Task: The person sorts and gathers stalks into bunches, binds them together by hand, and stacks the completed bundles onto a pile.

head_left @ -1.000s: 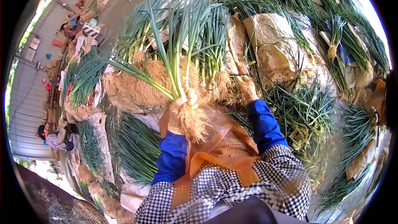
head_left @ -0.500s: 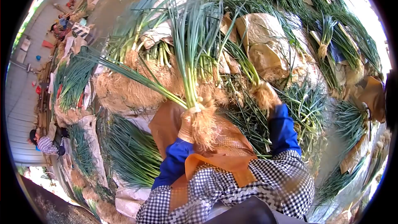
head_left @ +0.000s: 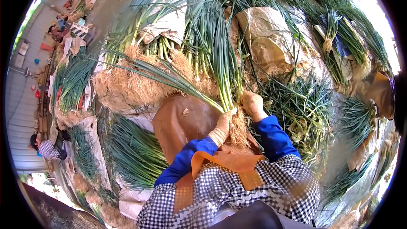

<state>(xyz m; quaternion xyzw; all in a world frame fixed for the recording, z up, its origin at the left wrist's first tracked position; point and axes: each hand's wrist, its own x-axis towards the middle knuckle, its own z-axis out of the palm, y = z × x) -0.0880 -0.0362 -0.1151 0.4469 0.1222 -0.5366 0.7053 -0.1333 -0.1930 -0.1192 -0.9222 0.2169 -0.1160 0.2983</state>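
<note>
Bunch of green onions (head_left: 224, 72) is up in front of the person's chest, over the brown apron (head_left: 182, 116). L hand (head_left: 220, 128): fingers closed round the stems just above the roots (head_left: 238, 132). R hand (head_left: 253, 103): fingers curled in on the R edge of the bunch, close to L hand; pads hidden, so can't tell exactly how many stalks they grip.

To do this well, I'd say: L grip firm but not crushing, R fingers bringing stalks in flush, root ends lined up, white parts side by side. Best to hold low, nr roots, as the leaves look floppy & bend easily. Stray stalks (head_left: 182, 85) prob. need gathering in w/ the rest, w/o snapping them.

Orientation: roots hang toward the person, leaf tips point fwd/away. Main long axis runs fwd from body, leaning slightly L; strays splay well off it, fwd-L. Onion row w/ thick roots (head_left: 131, 87) lies ahead & L; leaf pile (head_left: 296, 114) is R of R hand.
</note>
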